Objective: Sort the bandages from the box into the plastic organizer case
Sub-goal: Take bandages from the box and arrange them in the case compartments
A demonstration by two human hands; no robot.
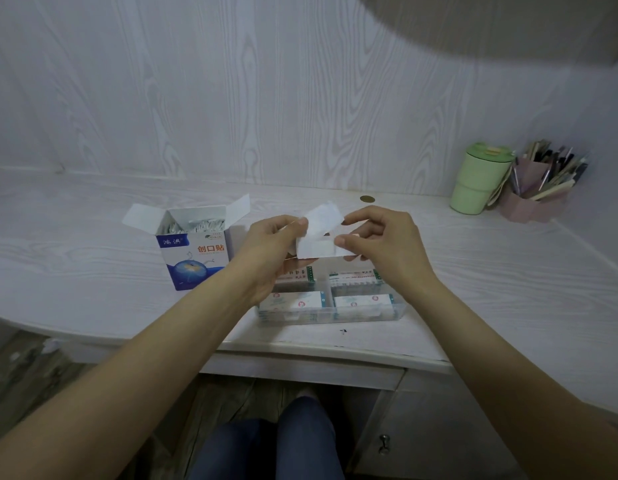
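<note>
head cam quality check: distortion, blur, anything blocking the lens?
Head view: wide-angle bowing curves the desk edge and wall panels; a dark blurred shape covers the top right corner; light is dim, flat and bluish, without glare; the bandages gripped by the left hand and right hand look soft and washed out.

Left hand (271, 242): bare forearm reaching forward, fingers (298, 223) curled, pinching.
Right hand (382, 237): bare forearm reaching forward, thumb and fingers curled, pinching, facing the left hand.
</note>
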